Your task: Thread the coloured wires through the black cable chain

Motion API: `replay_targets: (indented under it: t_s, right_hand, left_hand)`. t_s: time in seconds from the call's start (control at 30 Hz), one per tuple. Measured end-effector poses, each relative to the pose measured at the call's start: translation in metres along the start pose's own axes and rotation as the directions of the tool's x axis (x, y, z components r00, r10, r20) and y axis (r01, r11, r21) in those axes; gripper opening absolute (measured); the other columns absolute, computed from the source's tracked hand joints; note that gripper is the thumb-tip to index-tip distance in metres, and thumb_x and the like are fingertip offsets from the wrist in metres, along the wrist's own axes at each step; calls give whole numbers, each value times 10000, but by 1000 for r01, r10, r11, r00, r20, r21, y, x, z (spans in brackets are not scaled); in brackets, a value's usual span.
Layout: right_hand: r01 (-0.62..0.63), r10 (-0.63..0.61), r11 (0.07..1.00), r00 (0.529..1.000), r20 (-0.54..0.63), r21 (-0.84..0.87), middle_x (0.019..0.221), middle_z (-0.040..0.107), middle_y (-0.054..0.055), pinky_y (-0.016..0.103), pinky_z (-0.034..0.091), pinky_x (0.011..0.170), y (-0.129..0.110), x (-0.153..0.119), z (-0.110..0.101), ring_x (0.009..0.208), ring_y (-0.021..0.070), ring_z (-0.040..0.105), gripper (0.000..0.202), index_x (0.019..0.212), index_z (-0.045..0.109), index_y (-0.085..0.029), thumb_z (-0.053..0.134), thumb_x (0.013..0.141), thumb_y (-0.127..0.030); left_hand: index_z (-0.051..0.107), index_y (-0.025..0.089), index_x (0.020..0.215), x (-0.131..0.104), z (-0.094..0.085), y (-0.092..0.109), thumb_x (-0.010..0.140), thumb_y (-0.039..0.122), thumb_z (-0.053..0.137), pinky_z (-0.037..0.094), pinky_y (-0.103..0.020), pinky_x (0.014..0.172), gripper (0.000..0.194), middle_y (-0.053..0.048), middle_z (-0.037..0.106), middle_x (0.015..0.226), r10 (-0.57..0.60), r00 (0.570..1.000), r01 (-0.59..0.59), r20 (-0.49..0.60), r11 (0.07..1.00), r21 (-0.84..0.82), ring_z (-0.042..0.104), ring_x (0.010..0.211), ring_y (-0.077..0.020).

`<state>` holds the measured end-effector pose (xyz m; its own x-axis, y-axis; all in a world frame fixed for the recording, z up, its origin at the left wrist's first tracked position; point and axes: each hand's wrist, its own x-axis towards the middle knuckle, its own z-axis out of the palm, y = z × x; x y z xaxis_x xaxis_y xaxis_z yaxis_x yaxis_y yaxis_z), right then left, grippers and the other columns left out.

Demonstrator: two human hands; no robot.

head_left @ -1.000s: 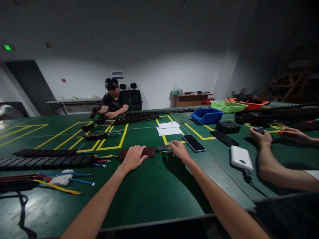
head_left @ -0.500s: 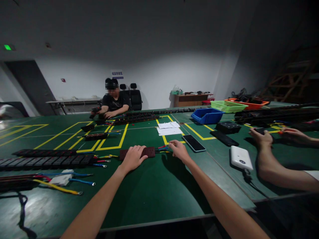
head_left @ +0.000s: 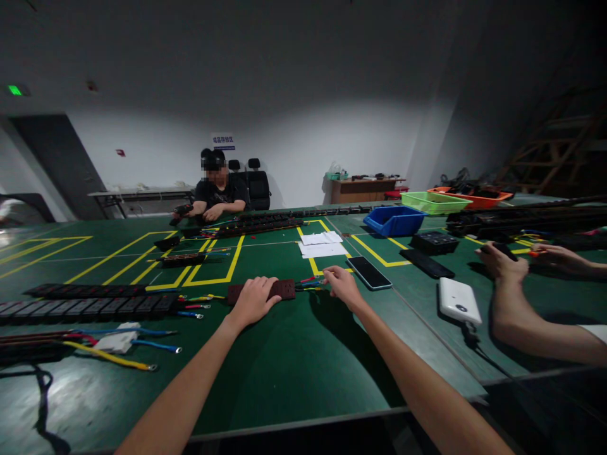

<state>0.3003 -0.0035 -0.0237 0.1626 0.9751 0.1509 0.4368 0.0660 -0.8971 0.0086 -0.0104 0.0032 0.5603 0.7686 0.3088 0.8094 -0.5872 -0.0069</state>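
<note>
A dark red-brown socket strip [head_left: 286, 289] lies on the green table. My left hand [head_left: 256, 299] lies over its middle, with the fingers over the far edge and the thumb on the near side, holding it down. Coloured wires [head_left: 309, 281] in red, blue and yellow-green leave its right end, some with metal ring terminals. At these wire ends, my right hand [head_left: 339, 284] has its fingers curled and pinched together; the exact wire between the fingertips is partly hidden. More yellow-green wires [head_left: 208, 297] come from the strip's left end.
Black socket strips [head_left: 95, 306] with ringed wires lie at left. A phone [head_left: 370, 273], white papers [head_left: 322, 244], a white power bank [head_left: 459, 300] and a blue bin [head_left: 394, 220] stand to the right. A co-worker's hands [head_left: 507, 262] work at far right; another person [head_left: 220, 193] sits opposite.
My right hand has shifted slightly right at the wire ends; my left hand stays on the strip. The co-worker's hand at right has moved a little, tilting a black object.
</note>
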Motion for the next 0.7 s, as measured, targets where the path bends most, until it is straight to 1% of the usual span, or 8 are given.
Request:
replay_targets:
  t_s: [0.1, 0.23, 0.3, 0.4, 0.47, 0.53, 0.6, 0.7]
  right_hand:
    - [4, -4, 999, 1000, -6, 51, 859, 737, 36, 179, 432, 428, 1, 1, 0, 419, 71, 564, 275, 1065, 673, -156, 505, 956, -345]
    - [-36, 36, 999, 999, -6, -33, 1018, 746, 59, 170, 449, 453, 3, 0, 0, 428, 51, 583, 278, 1116, 661, -171, 520, 954, -347]
    - [-39, 40, 999, 999, 13, -31, 1088, 737, 76, 178, 455, 446, 4, 0, 1, 429, 52, 589, 310, 1170, 641, -170, 527, 953, -360]
    - [-49, 42, 995, 996, 78, 87, 1129, 727, 95, 190, 446, 403, 3, 0, 5, 416, 59, 582, 370, 1240, 595, -161, 537, 947, -378]
    - [-51, 31, 981, 993, 113, 185, 1153, 718, 98, 189, 434, 379, 1, 0, 8, 407, 54, 570, 383, 1249, 583, -161, 550, 938, -380]
    - [-48, 17, 963, 993, 119, 267, 1166, 713, 98, 186, 425, 371, -2, -1, 9, 405, 47, 559, 363, 1219, 598, -161, 570, 923, -369]
    - [-55, 19, 944, 993, 113, 326, 1135, 723, 94, 180, 420, 371, -7, -3, 7, 413, 49, 557, 329, 1178, 617, -156, 580, 913, -346]
    - [-73, 39, 934, 994, 102, 350, 1077, 741, 85, 173, 425, 385, -16, -6, 4, 425, 49, 546, 292, 1155, 626, -155, 559, 920, -317]
  left_hand:
    - [509, 205, 1368, 0, -1, 1, 992, 507, 449, 416, -403, 934, 486, -119, 636, 1222, -1, 1000, 1, 6, 1000, 0, 577, 1099, -275]
    - [510, 208, 1365, 0, -2, 1, 992, 509, 448, 412, -402, 940, 483, -118, 638, 1220, 0, 1000, 0, 6, 1000, 0, 579, 1098, -273]
    - [507, 208, 1366, 0, -1, 0, 991, 510, 454, 412, -398, 938, 484, -115, 639, 1219, 2, 1000, -2, 5, 1000, 0, 579, 1095, -270]
    - [508, 204, 1361, 0, 0, -1, 988, 513, 465, 412, -394, 931, 486, -115, 641, 1218, 2, 1000, -2, 1, 1000, 7, 578, 1092, -273]
    - [510, 201, 1360, 0, 1, -1, 987, 510, 472, 412, -395, 929, 485, -115, 641, 1217, 1, 1000, -1, -3, 1000, 13, 576, 1094, -274]
    - [508, 201, 1363, 0, 1, -1, 987, 504, 477, 412, -397, 930, 484, -112, 640, 1218, 2, 1000, -2, -4, 1000, 13, 573, 1096, -274]
    - [509, 201, 1364, 0, 1, 0, 987, 501, 477, 412, -398, 932, 483, -112, 639, 1219, 0, 1000, 0, -1, 1000, 12, 572, 1096, -273]
    - [508, 203, 1367, 0, -1, 0, 988, 511, 463, 411, -401, 937, 490, -118, 637, 1224, -6, 1000, 6, 13, 1000, 7, 572, 1099, -274]
